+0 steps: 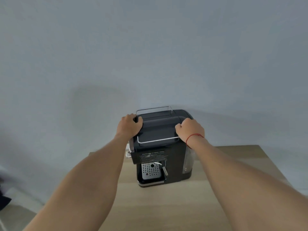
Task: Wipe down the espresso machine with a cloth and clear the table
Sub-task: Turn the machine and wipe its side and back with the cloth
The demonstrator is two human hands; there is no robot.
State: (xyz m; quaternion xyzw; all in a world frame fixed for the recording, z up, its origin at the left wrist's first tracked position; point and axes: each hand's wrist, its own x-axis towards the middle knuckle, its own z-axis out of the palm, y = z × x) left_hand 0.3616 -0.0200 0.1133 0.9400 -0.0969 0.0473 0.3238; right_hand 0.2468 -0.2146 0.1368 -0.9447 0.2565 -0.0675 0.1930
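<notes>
A black espresso machine (158, 147) with a chrome rail on top, a perforated metal drip tray and a steam wand stands at the far middle of a light wooden table (166, 205). My left hand (129, 125) grips the machine's top left edge, fingers curled over it. My right hand (190, 130), with a red string at the wrist, clasps the top right edge beside the rail. No cloth is visible.
A plain pale wall rises directly behind the machine. The table's far edge runs just behind it, and the left edge drops to a light floor. A dark object (4, 200) lies at the left frame edge.
</notes>
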